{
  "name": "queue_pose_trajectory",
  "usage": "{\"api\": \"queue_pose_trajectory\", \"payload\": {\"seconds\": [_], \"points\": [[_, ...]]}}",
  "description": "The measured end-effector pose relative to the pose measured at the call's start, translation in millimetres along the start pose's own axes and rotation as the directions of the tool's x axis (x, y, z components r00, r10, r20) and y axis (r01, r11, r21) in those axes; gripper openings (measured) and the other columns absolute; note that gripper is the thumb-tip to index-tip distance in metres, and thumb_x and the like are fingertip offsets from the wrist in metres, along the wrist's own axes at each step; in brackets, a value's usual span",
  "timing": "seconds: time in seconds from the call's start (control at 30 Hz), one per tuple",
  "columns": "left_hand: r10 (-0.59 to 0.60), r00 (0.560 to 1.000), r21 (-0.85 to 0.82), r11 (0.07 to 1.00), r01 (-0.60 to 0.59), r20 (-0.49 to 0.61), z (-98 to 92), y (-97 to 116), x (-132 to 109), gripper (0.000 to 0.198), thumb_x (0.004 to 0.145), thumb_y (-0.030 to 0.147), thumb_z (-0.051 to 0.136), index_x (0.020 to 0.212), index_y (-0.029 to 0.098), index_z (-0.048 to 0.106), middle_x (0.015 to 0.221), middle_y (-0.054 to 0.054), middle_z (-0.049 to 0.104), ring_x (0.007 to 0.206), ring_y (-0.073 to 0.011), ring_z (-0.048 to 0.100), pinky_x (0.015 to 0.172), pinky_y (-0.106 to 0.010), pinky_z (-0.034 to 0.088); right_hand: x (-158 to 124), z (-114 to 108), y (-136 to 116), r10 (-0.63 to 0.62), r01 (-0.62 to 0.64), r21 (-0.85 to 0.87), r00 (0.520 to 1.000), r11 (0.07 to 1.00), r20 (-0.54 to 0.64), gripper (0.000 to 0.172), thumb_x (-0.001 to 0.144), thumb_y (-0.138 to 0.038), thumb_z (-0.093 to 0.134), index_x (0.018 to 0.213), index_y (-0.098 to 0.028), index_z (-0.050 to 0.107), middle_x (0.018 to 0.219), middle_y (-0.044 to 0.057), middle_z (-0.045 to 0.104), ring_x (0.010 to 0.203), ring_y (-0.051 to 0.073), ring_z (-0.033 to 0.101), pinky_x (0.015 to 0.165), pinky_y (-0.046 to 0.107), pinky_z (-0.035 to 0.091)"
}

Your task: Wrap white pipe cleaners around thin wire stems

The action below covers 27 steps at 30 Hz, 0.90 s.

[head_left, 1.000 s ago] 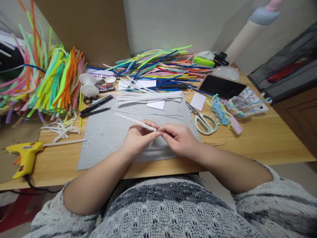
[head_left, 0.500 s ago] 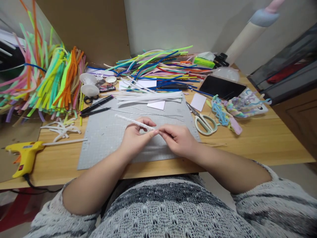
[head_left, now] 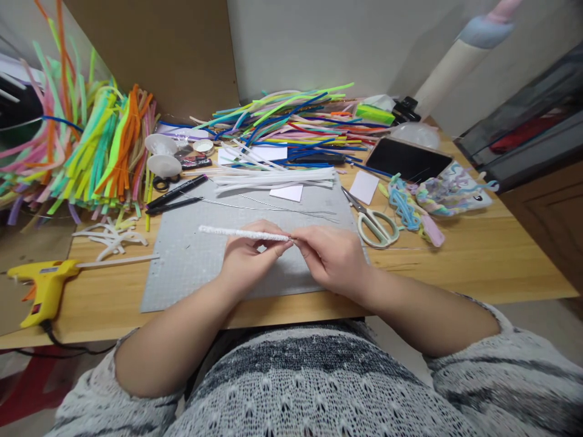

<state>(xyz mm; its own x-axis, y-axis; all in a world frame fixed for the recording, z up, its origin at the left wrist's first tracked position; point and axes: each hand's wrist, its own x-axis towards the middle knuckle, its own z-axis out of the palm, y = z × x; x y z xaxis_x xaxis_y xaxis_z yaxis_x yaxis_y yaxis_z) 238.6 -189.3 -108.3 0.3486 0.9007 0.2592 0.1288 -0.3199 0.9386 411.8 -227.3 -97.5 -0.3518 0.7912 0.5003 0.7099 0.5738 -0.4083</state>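
Note:
A white twisted pipe cleaner (head_left: 241, 232) lies nearly level across the fingers of my left hand (head_left: 250, 255), its free end pointing left. The thumb and fingers of that hand are closed on its right end. My right hand (head_left: 334, 258) meets it there, pinching thin wire at the pipe cleaner's tip; most of this wire is hidden by the fingers. A fine wire (head_left: 410, 247) runs out to the right beyond the right hand. Both hands are above a grey cutting mat (head_left: 182, 273). Loose thin wires (head_left: 273, 209) and a bundle of white pipe cleaners (head_left: 277, 179) lie behind them.
Scissors (head_left: 378, 227) and a phone (head_left: 410, 159) lie to the right. Black pens (head_left: 175, 195), white scraps (head_left: 112, 237) and a yellow glue gun (head_left: 43, 285) are on the left. Coloured pipe cleaners (head_left: 296, 118) are heaped along the wall.
The pipe cleaner has swung from a slant to nearly level, its free end moving left and down. My left fingers have curled in under it. My hands stay together.

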Motion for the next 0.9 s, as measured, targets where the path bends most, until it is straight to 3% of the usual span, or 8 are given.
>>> {"api": "queue_pose_trajectory", "payload": {"seconds": [0.13,0.3,0.47,0.57,0.7,0.9], "points": [[-0.004,1.0,-0.033,0.999,0.004,-0.009,1.1,1.8,0.6,0.006,0.072,0.023,0.068,0.072,0.018,0.066,0.073,-0.004,0.063,0.071,-0.0146,0.058,0.065,-0.028,0.047,-1.7,-1.8,0.4,-0.006,0.006,0.013,1.0,1.0,0.019,0.025,0.088,-0.017,0.044,0.104,-0.018,0.063,0.087,0.004,0.07,0.074,0.013,0.063,0.066,0.025,0.046],[0.022,0.997,-0.035,0.999,-0.025,-0.07,2.3,4.2,1.0,0.011,0.069,0.022,0.07,0.066,0.018,0.061,0.07,-0.002,0.059,0.069,-0.0134,0.056,0.065,-0.028,0.046,-4.6,-2.5,3.3,-0.064,0.063,-0.045,0.998,0.997,-0.012,0.026,0.087,-0.017,0.045,0.103,-0.016,0.064,0.07,0.003,0.066,0.06,0.012,0.057,0.055,0.025,0.042],[-0.007,1.0,-0.009,1.0,0.007,-0.028,3.1,5.1,0.8,0.008,0.071,0.024,0.069,0.067,0.018,0.066,0.071,-0.005,0.065,0.072,-0.0157,0.059,0.07,-0.032,0.049,-4.0,-2.3,2.3,-0.055,0.055,-0.062,0.998,0.997,-0.011,0.024,0.087,-0.017,0.044,0.101,-0.018,0.064,0.077,0.003,0.069,0.067,0.012,0.062,0.061,0.025,0.045],[-0.116,0.993,-0.104,0.988,0.113,-0.014,3.8,6.2,0.6,0.007,0.07,0.023,0.07,0.07,0.017,0.068,0.075,-0.005,0.067,0.074,-0.0156,0.062,0.072,-0.03,0.051,-2.8,-0.3,0.3,-0.034,0.031,-0.067,0.999,0.997,-0.042,0.02,0.088,-0.019,0.045,0.097,-0.018,0.063,0.082,0.003,0.071,0.07,0.012,0.063,0.062,0.025,0.045],[-0.301,0.951,-0.231,0.923,0.309,0.068,4.7,7.2,1.1,0.01,0.07,0.025,0.07,0.072,0.016,0.069,0.072,-0.004,0.069,0.069,-0.0139,0.062,0.069,-0.028,0.051,-2.8,2.4,0.4,-0.003,-0.003,-0.106,0.998,0.994,-0.057,0.016,0.088,-0.021,0.047,0.09,-0.017,0.062,0.077,0.003,0.07,0.065,0.012,0.062,0.059,0.025,0.043],[-0.325,0.946,-0.231,0.92,0.318,0.008,5.7,7.9,3.2,0.014,0.064,0.023,0.072,0.069,0.014,0.063,0.062,0.0,0.061,0.058,-0.0098,0.054,0.057,-0.023,0.045,-4.5,4.2,4.1,-0.001,-0.003,-0.17,1.0,0.985,-0.022,0.017,0.088,-0.022,0.046,0.087,-0.018,0.062,0.076,0.004,0.07,0.066,0.013,0.061,0.061,0.025,0.041]]}}
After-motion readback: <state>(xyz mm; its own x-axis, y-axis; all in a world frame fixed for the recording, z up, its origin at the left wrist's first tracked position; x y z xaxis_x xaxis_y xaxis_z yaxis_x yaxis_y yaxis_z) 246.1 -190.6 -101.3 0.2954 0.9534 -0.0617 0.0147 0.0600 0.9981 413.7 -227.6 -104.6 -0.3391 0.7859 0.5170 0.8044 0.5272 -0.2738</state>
